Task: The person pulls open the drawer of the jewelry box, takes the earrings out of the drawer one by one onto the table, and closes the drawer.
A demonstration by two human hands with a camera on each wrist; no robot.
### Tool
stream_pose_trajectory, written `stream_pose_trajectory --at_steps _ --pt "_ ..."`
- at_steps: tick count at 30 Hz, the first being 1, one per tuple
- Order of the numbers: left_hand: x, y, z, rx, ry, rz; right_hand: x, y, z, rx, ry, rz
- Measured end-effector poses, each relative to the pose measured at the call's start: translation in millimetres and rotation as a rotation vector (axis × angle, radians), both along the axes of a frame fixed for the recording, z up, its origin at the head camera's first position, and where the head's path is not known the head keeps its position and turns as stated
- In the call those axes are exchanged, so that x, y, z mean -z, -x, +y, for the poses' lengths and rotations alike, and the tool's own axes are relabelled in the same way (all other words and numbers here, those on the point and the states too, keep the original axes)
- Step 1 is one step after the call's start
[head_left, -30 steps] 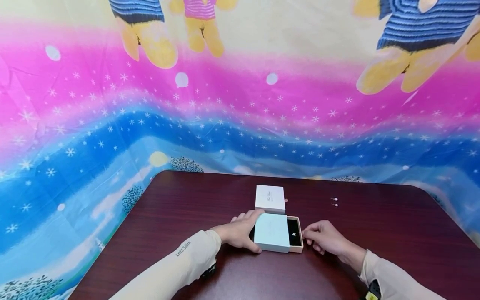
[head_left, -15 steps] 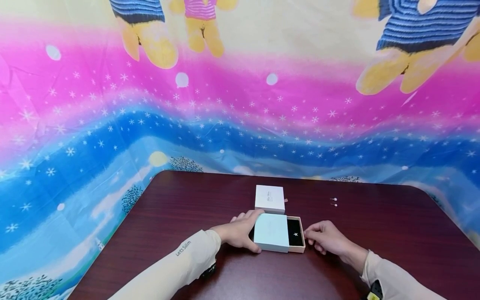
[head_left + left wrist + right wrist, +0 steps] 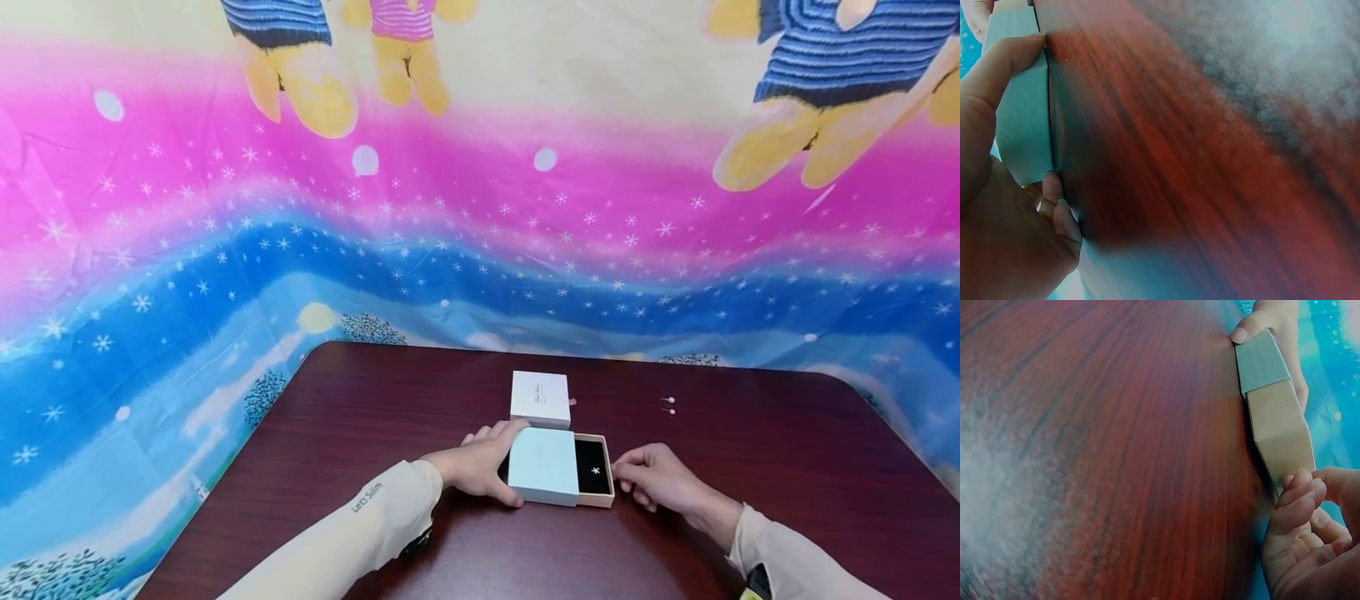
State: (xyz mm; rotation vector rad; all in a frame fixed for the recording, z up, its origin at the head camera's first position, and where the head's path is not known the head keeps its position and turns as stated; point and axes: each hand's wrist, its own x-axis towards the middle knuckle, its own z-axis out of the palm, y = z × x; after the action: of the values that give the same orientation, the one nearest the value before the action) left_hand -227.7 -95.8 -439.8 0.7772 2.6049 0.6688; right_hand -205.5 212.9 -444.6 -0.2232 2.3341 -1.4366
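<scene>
A pale blue jewelry box (image 3: 543,463) lies on the dark wooden table, its drawer (image 3: 595,472) partly slid out to the right. The drawer has a tan rim and a black lining, on which a small star-shaped piece of jewelry (image 3: 596,471) rests. My left hand (image 3: 480,465) holds the cover at its left end, thumb along the near side; in the left wrist view the thumb presses the cover's side (image 3: 1019,125). At the drawer's right end, my right hand (image 3: 660,482) pinches with thumb and fingertips; what lies between them is hidden.
Behind the blue box stands a white box (image 3: 540,397) with printed lettering and a small ribbon tab at its right. Two pearl-headed earrings (image 3: 670,406) lie farther right on the table (image 3: 420,392). A printed cloth (image 3: 480,217) hangs behind the table.
My right hand has moved slightly right, and the drawer has slid farther out with it, the star-shaped piece moving along. The left hand and the blue cover have stayed in place.
</scene>
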Motion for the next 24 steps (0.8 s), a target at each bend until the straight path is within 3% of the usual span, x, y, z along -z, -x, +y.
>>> stream_pose_trajectory --at_steps 24 --pt "1.2 0.3 0.3 -0.003 0.000 0.001 0.7 -1.0 5.6 0.012 -0.007 0.002"
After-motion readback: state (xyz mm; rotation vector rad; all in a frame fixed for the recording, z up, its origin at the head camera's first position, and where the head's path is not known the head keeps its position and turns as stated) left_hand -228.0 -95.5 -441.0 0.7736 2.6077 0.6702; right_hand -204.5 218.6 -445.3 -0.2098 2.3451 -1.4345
